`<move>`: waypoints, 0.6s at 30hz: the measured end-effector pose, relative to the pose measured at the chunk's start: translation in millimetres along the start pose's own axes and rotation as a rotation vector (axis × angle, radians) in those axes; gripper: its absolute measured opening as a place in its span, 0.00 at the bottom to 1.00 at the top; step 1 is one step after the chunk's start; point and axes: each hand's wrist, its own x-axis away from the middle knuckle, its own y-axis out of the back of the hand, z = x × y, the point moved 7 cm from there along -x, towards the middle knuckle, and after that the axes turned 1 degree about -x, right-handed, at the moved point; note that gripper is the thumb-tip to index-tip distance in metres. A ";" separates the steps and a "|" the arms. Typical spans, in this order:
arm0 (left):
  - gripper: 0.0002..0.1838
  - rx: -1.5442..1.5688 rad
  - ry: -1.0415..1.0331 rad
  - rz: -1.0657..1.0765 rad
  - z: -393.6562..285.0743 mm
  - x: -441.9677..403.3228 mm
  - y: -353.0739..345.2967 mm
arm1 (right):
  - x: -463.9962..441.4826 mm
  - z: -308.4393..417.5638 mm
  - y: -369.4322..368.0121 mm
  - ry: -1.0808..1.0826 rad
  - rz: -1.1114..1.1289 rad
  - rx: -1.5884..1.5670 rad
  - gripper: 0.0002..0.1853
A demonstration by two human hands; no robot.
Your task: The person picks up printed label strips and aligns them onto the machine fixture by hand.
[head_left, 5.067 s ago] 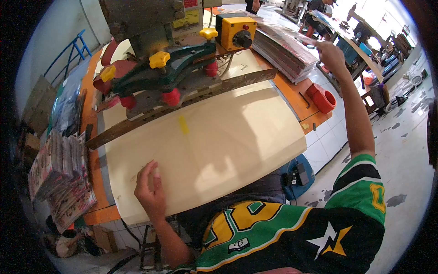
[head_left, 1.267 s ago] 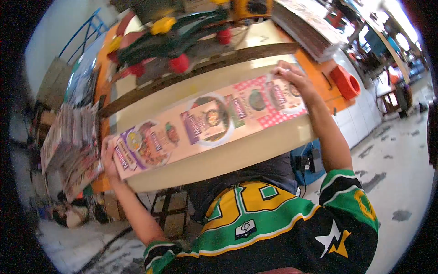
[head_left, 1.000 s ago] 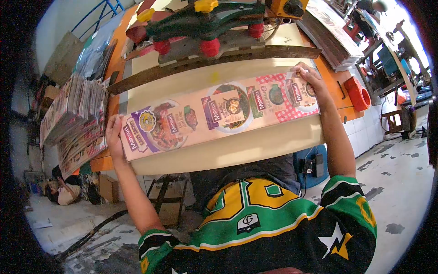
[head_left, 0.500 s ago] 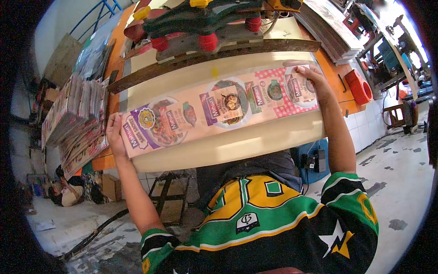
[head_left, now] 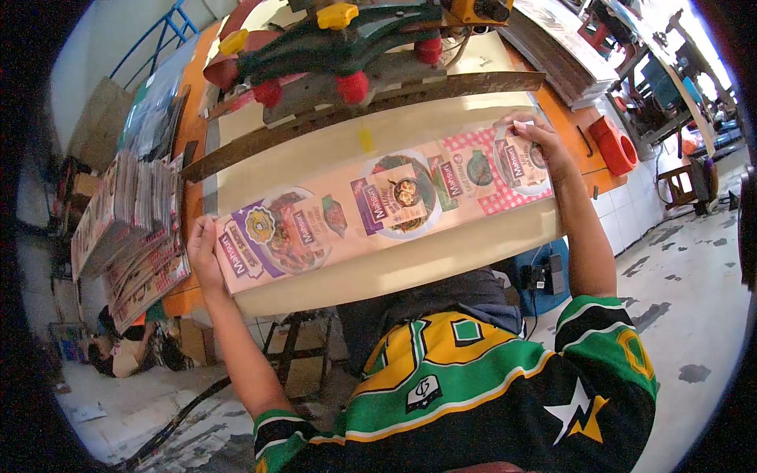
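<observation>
A long printed sheet (head_left: 339, 244) with food pictures and "Mahsun" lettering stretches between my two hands, above a cream-coloured work surface (head_left: 441, 256). My left hand (head_left: 205, 258) grips its left end, beside the purple part of the print. At the other end my right hand (head_left: 542, 143) holds the far right corner, with its fingers curled over the edge near the red checked pattern. Just beyond the sheet runs a rusty metal bar (head_left: 378, 102). A small yellow mark (head_left: 366, 140) shows on the surface between them.
A machine with green arms and red feet (head_left: 339, 59) stands behind the bar. Stacked printed sheets (head_left: 134, 213) lean at the left. More panels (head_left: 556, 51) lie at the back right, near a red ring-shaped object (head_left: 615, 148). Another person (head_left: 126, 351) is low at the left.
The printed sheet and both hands appear slightly lower and nearer my body, the left end more so. The whole view has also shifted a little. Both hands keep their hold.
</observation>
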 end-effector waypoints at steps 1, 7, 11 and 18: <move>0.09 0.004 -0.003 0.011 1.7 -1.6 1.6 | 1.9 2.4 -3.1 -0.013 0.030 0.012 0.20; 0.07 -0.052 -0.012 -0.049 -6.8 0.6 -6.0 | -6.7 -4.1 3.3 -0.004 0.085 0.018 0.19; 0.09 -0.033 0.001 -0.103 -3.9 0.9 -3.8 | -11.7 -8.4 3.5 -0.009 0.149 -0.040 0.16; 0.11 -0.005 -0.045 -0.087 -6.9 3.5 -3.2 | -15.3 -10.3 4.2 -0.011 0.147 0.015 0.18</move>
